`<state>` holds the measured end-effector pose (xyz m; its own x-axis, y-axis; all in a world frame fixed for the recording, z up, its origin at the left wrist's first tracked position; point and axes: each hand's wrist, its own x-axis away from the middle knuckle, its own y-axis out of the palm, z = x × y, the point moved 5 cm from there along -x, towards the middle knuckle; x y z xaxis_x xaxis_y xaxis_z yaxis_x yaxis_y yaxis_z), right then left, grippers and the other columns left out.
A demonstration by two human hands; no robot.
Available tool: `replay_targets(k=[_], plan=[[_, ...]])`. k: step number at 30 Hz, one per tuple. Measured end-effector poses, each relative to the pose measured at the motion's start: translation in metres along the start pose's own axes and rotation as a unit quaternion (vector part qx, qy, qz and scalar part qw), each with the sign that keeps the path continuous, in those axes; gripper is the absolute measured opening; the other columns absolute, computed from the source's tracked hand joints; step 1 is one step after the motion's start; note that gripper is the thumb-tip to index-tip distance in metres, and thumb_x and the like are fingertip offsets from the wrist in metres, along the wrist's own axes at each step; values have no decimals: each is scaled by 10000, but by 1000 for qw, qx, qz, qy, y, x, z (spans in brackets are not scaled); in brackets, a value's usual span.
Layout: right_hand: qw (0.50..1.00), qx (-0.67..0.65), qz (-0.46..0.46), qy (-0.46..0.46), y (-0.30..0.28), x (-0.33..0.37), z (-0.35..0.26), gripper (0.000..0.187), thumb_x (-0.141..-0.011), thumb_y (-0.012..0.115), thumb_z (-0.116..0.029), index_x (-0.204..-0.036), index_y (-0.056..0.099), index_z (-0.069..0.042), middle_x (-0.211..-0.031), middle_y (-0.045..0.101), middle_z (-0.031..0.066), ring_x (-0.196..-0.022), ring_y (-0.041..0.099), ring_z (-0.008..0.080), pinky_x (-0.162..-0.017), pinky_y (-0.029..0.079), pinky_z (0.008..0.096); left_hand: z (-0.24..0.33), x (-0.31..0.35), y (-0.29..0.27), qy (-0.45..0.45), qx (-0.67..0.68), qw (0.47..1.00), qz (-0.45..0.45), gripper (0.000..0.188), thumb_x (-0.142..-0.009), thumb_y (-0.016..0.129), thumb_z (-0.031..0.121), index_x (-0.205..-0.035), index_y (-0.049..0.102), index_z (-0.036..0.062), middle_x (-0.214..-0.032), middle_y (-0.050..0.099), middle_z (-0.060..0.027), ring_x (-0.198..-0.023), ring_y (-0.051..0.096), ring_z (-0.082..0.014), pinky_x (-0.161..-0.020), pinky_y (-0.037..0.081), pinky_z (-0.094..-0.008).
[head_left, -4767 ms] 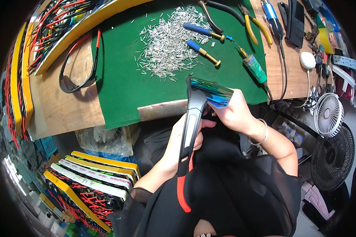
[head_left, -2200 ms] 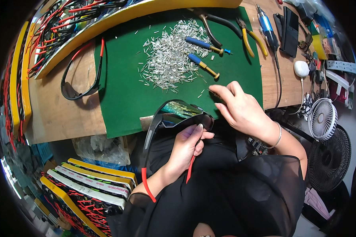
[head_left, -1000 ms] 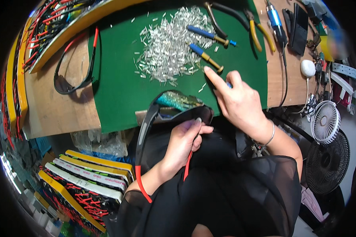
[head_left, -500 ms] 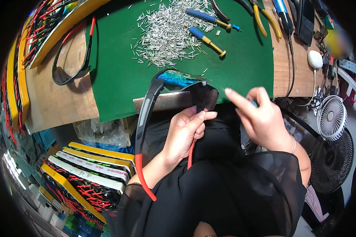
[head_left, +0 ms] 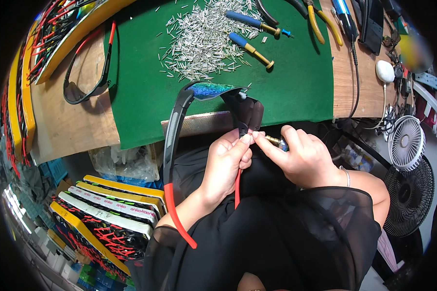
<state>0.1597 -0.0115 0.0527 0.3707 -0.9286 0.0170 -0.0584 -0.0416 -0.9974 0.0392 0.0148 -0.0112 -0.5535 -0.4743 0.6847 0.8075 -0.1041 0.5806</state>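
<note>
A pair of black wraparound sunglasses (head_left: 178,116) with red temple tips and a mirrored blue-green lens is over my lap, at the table's near edge. My left hand (head_left: 223,164) is closed on it, pinching the frame by the hinge of the right-hand temple. Partly hidden in the curled fingers of my right hand (head_left: 307,156) is a small brass-coloured hand tool (head_left: 274,141). My right index fingertip meets the left fingertips at that hinge; whatever lies between them is too small to make out.
Beyond the glasses, a heap of short silver pins (head_left: 204,43) covers part of a green mat (head_left: 296,92). Two blue-handled brass tools (head_left: 251,50) and yellow-handled pliers (head_left: 316,26) lie nearby. Another pair of sunglasses (head_left: 85,92) rests at left. Trays of glasses (head_left: 107,213) stand lower left; fans (head_left: 407,143) right.
My right hand has moved left to the hinge, meeting my left hand, and the brass-coloured tool now shows in it. The sunglasses have shifted slightly left.
</note>
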Motion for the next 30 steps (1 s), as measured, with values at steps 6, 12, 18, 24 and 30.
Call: replay_targets(k=[6,12,18,24,30], plan=[[1000,1,16,8,2,0,-2,341,-731,539,-182,-1069,584,-183,-725,444,8,-517,415,101,-398,355,197,0,-1,1,0,11,1000,2,233,-908,471,136,-1014,543,-59,-815,559,2,-553,374,2,-468,306,-134],[999,27,19,9,0,0,-3,340,-728,542,-189,-1064,588,-180,-729,451,11,-519,415,102,-398,349,193,0,-2,1,3,22,999,23,193,-903,471,104,-1000,525,-53,-830,560,-22,-549,383,-10,-460,310,-145],[1000,16,9,-7,-2,-2,-1,327,-727,541,-187,-1052,579,-180,-731,450,18,-509,419,104,-402,364,203,0,-2,0,9,37,999,25,168,-896,478,82,-982,528,-54,-826,575,-35,-541,394,-17,-450,313,-159],[996,-85,3,21,7,-5,9,204,-707,561,-119,-902,524,-73,-655,455,26,-516,488,131,-441,426,241,-1,-3,-5,0,42,998,36,145,-882,477,56,-972,526,-48,-937,615,-101,-545,401,-25,-458,334,-156],[986,-166,5,30,7,-7,15,154,-729,563,-78,-865,498,-45,-641,477,53,-543,529,177,-472,452,279,-1,-3,-6,-4,33,999,32,162,-883,471,54,-990,523,-56,-925,608,-89,-548,399,-27,-457,333,-157]])
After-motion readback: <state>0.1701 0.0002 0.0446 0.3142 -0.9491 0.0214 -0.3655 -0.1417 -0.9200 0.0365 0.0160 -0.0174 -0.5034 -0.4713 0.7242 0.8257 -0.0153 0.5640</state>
